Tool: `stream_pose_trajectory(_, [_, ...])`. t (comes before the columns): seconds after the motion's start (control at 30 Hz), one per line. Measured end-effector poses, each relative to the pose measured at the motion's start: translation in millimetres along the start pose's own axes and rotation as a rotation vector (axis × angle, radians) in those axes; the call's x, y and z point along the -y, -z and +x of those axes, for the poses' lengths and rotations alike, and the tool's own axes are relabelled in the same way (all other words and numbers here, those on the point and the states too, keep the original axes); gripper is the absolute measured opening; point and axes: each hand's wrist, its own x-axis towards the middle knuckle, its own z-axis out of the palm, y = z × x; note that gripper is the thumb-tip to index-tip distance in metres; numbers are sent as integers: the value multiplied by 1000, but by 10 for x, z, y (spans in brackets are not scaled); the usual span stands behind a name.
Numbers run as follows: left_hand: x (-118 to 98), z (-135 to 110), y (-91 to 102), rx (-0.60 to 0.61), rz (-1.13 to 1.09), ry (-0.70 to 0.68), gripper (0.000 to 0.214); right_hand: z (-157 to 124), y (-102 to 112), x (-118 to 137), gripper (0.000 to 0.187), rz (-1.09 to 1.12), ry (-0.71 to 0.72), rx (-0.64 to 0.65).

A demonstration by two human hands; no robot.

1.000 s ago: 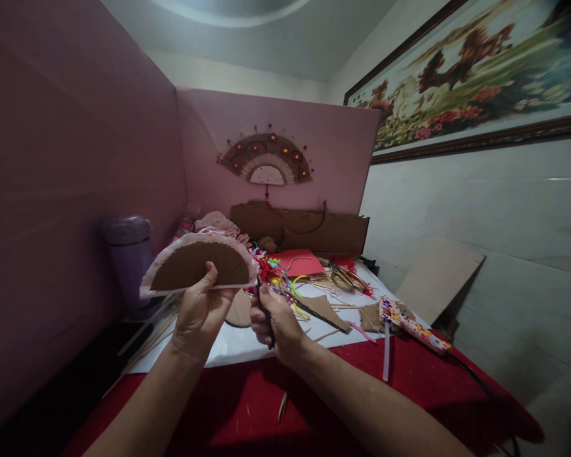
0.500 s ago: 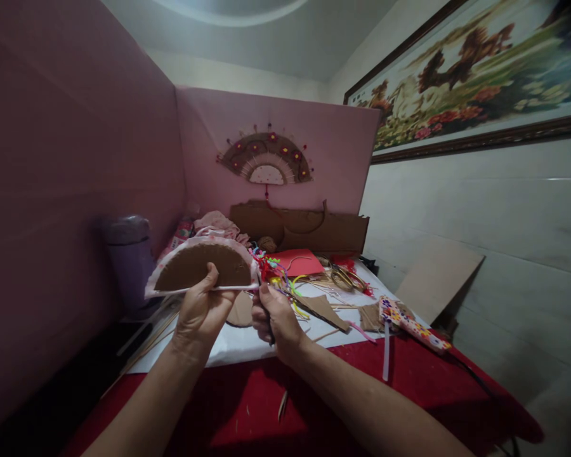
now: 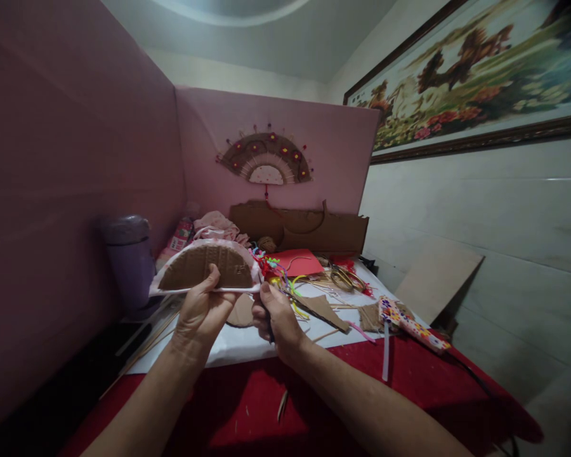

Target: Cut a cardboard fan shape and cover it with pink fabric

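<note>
My left hand (image 3: 203, 312) grips a half-round cardboard piece (image 3: 185, 270) by its straight lower edge, thumb on the brown face and fingers beneath. White-pink fabric is folded over its rim. Against the right corner of this piece, my right hand (image 3: 278, 320) is closed around a slim black tool (image 3: 271, 331). Its tip points up at the fabric edge; most of it is hidden by the fingers, so its exact kind cannot be told. Behind the hands lie colourful pipe cleaners (image 3: 266, 261) and a cut cardboard scrap (image 3: 321, 311).
Gold-handled scissors (image 3: 345, 278) and red paper (image 3: 297, 262) lie farther back. A flower-patterned glue gun (image 3: 413, 324) rests at right, its cord trailing off. A purple tumbler (image 3: 131, 266) stands left. A decorated cardboard fan (image 3: 269, 155) hangs on the pink panel above cardboard sheets (image 3: 304, 228).
The half-round cardboard piece has shifted slightly right and tilted a little, so its brown face catches more light. My right hand and its tool have barely moved.
</note>
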Motion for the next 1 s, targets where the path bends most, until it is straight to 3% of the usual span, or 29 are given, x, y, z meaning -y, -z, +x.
stream_pose_trajectory(0.17, [-4,19,14,49,20,9,31,3,-18,-10,55,15,11,-22])
stream_pose_trajectory(0.4, [-17,10,-2,22,16,2,31,-18,-6,-12,51,-27,6,-11])
stream_pose_trajectory(0.6, [-33,5,-12,21,23,-29,30,12,39,-13,49,-63,31,-86])
stream_pose_trajectory(0.8, [-37,17,1,56,26,-110,32,-18,31,0,46,-172,157,-59])
stream_pose_trajectory(1.0, [-28,6,0,51,36,-108,32,15,52,1,50,-239,74,-81])
